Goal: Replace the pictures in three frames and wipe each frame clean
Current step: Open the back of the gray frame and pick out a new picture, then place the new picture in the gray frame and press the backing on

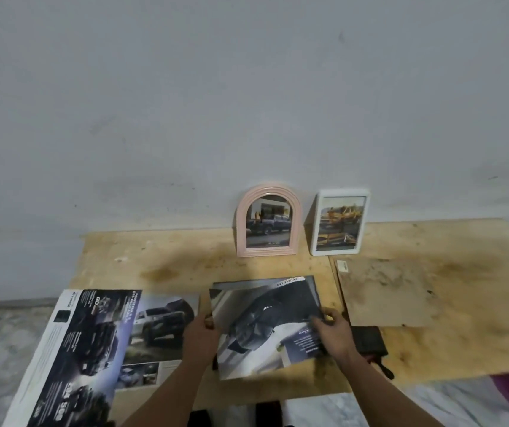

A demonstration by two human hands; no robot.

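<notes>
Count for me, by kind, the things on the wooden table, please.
Standing picture frames: 2 (pink arched frame, white frame)
Printed car pages: 3 (sheet in both hands, one beneath, open brochure)
Brown board: 1
Dark cloth: 1
Total: 7

dim flat indoor light, soft overall blur, wide-angle bowing at edges, faint shadow left of arched pink plastic frame (268, 221), glossy dark car print (265, 322) slightly sheened

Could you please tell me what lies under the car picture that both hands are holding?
Under the car picture another sheet's far edge and corner show, lying on the plywood table. Whatever else lies beneath is covered.
</notes>
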